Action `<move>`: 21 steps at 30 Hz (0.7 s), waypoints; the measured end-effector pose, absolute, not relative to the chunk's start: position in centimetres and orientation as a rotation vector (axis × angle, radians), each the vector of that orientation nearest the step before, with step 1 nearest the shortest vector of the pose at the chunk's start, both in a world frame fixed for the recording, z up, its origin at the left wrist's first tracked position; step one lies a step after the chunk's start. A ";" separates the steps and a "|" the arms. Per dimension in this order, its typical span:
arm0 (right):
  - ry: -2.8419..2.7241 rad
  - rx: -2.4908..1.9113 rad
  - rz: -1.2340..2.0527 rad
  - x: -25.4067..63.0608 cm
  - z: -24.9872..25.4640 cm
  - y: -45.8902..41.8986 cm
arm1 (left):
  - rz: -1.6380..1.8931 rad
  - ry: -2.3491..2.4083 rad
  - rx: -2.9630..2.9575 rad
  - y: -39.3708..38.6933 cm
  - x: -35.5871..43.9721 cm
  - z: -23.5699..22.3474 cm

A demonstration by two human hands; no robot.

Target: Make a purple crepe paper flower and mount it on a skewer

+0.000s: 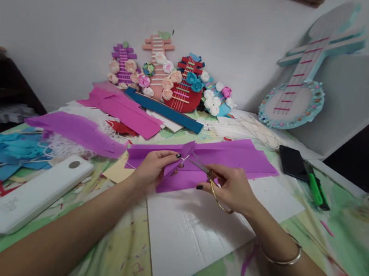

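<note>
black slab [292, 162] | green cutter [315, 186] beside it | white case [37, 194], left

The left hand [154, 168] was closed in a pinch, and a dark nail [178, 155] was visible at its tip. The right hand [232, 187] was near it, on its right side, with bent fingers [220, 169] directed toward the left hand. The left forearm [83, 224] extended back from its hand and to the left, and the right forearm [270, 235] extended back and to the right
</note>
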State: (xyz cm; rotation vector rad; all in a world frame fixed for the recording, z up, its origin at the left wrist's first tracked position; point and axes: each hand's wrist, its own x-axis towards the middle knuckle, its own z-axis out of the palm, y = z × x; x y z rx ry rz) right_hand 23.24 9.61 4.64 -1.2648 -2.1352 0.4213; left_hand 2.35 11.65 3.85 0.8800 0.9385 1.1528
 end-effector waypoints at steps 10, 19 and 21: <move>-2.136 -1.336 0.401 23.5 3.7 10.1 | 1.158 0.864 0.813 11.7 2.1 3.7; -2.109 -1.403 0.433 23.5 4.0 10.2 | 1.190 0.847 0.754 11.5 2.2 4.1; -2.105 -1.402 0.462 23.5 3.9 10.2 | 1.194 0.845 0.757 11.6 2.1 4.0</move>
